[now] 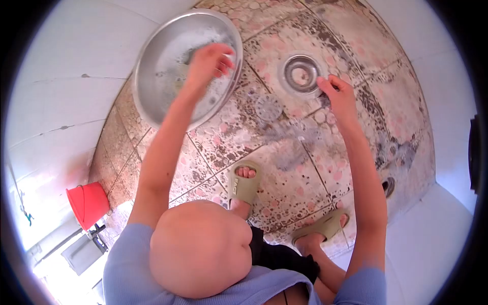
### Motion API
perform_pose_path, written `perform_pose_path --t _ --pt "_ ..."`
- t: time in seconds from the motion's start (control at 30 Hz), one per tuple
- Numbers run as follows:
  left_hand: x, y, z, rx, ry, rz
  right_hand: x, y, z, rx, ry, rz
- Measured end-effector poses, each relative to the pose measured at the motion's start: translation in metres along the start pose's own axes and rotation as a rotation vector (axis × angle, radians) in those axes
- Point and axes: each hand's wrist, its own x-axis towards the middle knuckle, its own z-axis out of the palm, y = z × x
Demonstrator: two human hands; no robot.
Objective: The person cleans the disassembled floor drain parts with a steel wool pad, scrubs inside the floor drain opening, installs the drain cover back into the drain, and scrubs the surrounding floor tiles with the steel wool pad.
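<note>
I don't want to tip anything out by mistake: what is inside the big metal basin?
The basin holds white suds and something dark beside the left hand. The hand and suds hide whatever lies beneath.

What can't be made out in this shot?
All in the head view:
Metal basin: suds and left hand hide contents.
Left hand: fingers blurred, grip unclear.
Right hand: fingertip detail too small; contact with metal bowl uncertain.
Red bucket: side wall hides inside.
Black object: cut off by dark lens border.

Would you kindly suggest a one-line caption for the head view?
Above a stained tile floor, the left hand hovers over a sudsy metal basin; the right hand nears a metal bowl.
</note>
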Motion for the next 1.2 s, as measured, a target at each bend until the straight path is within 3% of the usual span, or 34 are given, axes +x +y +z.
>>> perform_pose_path --t 0.07,0.13,0.27,0.37,0.4,0.47,0.53,0.63,0.77,0.8,0.9,1.2 --pt "0.037 -0.037 -0.051 0.015 0.189 -0.046 0.015 0.006 0.008 -0.088 0.067 -0.058" --pt "0.057 -0.075 -0.071 -0.166 0.29 -0.154 0.035 0.03 0.018 -0.253 0.184 -0.182" --pt "0.108 -0.161 -0.078 -0.326 0.466 -0.259 0.048 0.047 0.048 -0.283 0.194 -0.097" --pt "0.077 -0.093 -0.032 -0.495 0.301 -0.15 0.056 0.058 0.062 -0.212 0.175 -0.048" --pt "0.065 -0.07 -0.025 -0.405 0.119 -0.121 0.058 0.06 0.066 -0.191 0.175 -0.051" --pt "0.023 -0.006 0.031 -0.189 0.093 -0.044 0.061 0.059 0.073 -0.154 0.164 -0.045" --pt "0.02 -0.009 0.073 -0.201 -0.246 0.206 0.061 0.051 0.08 -0.116 0.143 -0.033" --pt "0.02 -0.016 0.079 0.448 0.117 0.618 0.048 0.035 0.073 -0.156 0.173 0.03" --pt "0.013 -0.023 0.061 0.308 0.203 0.511 0.028 0.02 0.034 -0.113 0.122 -0.048" --pt "0.005 -0.015 0.062 0.225 0.051 0.37 0.022 0.014 0.024 -0.099 0.105 -0.043" --pt "-0.019 0.013 0.076 -0.572 -0.334 -0.093 0.005 -0.012 0.005 -0.083 0.059 -0.061" --pt "-0.049 0.044 0.1 -0.478 -0.446 0.0 -0.031 -0.064 -0.019 -0.352 0.074 -0.226"
